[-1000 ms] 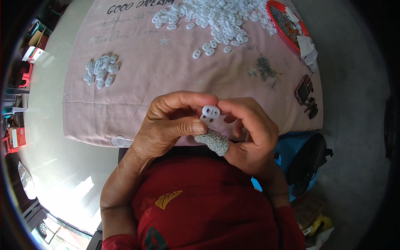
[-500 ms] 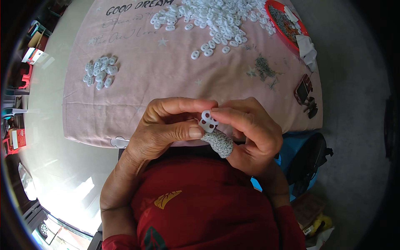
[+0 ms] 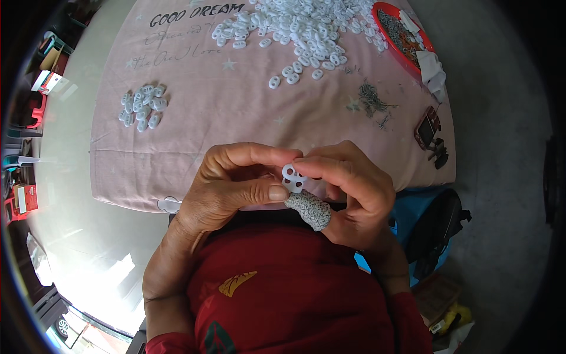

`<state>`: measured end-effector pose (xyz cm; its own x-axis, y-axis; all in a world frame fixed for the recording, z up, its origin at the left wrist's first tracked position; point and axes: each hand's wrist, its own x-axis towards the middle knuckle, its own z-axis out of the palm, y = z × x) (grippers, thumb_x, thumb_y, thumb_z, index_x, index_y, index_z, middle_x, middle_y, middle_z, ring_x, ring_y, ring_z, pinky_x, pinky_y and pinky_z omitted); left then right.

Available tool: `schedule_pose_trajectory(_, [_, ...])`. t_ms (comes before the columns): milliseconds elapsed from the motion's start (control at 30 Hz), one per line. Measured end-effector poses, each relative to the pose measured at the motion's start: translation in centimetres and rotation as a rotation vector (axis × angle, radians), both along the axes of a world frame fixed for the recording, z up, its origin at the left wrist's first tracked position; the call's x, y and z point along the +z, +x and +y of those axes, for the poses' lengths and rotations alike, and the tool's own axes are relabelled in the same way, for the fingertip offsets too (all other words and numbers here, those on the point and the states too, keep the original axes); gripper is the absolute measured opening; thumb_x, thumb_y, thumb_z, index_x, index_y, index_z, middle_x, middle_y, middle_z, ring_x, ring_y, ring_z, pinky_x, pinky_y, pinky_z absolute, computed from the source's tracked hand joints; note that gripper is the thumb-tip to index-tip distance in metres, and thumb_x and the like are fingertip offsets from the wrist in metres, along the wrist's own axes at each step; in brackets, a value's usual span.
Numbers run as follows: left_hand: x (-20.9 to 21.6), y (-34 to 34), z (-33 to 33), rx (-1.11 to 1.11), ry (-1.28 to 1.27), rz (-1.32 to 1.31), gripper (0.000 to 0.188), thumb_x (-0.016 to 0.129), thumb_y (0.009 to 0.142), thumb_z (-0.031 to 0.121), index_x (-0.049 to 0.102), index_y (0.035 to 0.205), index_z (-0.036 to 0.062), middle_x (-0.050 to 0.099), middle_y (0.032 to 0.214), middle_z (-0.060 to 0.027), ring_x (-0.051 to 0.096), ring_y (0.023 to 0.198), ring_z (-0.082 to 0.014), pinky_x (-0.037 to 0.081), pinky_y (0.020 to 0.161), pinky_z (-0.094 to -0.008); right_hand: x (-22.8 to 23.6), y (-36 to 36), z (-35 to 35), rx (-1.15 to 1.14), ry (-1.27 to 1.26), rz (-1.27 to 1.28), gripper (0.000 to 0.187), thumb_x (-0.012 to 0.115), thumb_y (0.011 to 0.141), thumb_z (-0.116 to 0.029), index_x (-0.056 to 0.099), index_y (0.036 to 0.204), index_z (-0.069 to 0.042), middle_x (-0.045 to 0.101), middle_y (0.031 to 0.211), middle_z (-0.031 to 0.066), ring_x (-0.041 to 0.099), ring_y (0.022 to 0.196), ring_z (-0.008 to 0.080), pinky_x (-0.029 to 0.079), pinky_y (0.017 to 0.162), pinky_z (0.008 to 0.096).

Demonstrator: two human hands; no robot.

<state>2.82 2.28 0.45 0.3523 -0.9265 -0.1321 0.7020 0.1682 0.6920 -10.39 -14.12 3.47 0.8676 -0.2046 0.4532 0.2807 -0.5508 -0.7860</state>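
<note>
At frame centre, the left hand [image 3: 218, 190] and right hand [image 3: 372, 197] pinch a white, holed plastic piece [image 3: 293, 187]; the right thumb's bulky, grey, knit-look cover [image 3: 309, 211] could let it slip

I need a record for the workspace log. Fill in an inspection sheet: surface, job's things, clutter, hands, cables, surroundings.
Surface: pink printed cloth, lightly creased.
Job's things: holed white piece in hand; large white pile at the far side; small white cluster at left; loose thin metal bits at right.
Clutter: red tray of metal bits, white cloth over its rim; phone-like device near the right edge.
Hands: left hand pinches the piece; right hand has fingers at its upper edge, grip unclear; grey textured cover on right thumb.
Cables: nothing seen.
Surroundings: grey floor; red box at left; black object at right, kind unclear.
</note>
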Motion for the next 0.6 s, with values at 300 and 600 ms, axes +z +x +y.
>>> schedule_pose_trajectory(300, [0.2,-0.1,-0.1,0.037,0.064,-0.061,0.035,0.073,0.083,-0.005,0.067,0.117,-0.0014,0.072,0.105,-0.0110,0.068,0.098,-0.0150,0.057,0.089,-0.0279,-0.1,0.0,0.0,0.003,-0.013,0.022,0.041,0.077,0.070,0.003,0.069,0.110,-0.004,0.067,0.098,0.0052,0.051,0.068,0.0045,0.037,0.053,0.0200])
schedule_pose_trajectory(600, [1.1,-0.6,-0.4,0.070,0.130,-0.036,0.033,0.074,0.081,-0.003,0.066,0.113,-0.0021,0.072,0.101,-0.0099,0.069,0.091,-0.0154,0.056,0.086,-0.0289,0.2,0.3,-0.1,-0.019,-0.095,0.000,0.041,0.077,0.069,0.003,0.070,0.109,-0.002,0.068,0.093,0.0052,0.051,0.065,0.0076,0.038,0.052,0.0216])
